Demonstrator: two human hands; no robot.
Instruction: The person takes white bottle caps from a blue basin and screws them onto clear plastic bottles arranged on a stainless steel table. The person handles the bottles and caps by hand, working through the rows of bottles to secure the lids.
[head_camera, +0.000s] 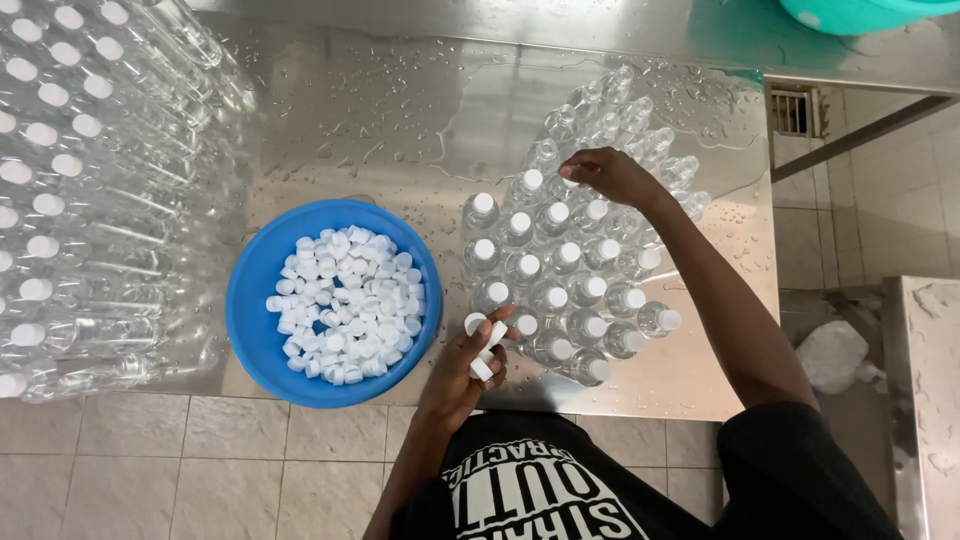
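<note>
several white caps (484, 345) held bunched in left hand (462, 375) just right of blue bowl of caps (250, 300), while right hand (610, 176) pinches a cap onto a clear bottle (566, 190) among the cluster on wet steel table (400, 120).

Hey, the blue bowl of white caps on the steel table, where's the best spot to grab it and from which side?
Grip the blue bowl by its rim on the near, tiled-floor edge, which slightly overhangs the steel table. That side is open, though the left hand holding white caps is close. Stacked bottles crowd its left, standing capped bottles its right.
</note>
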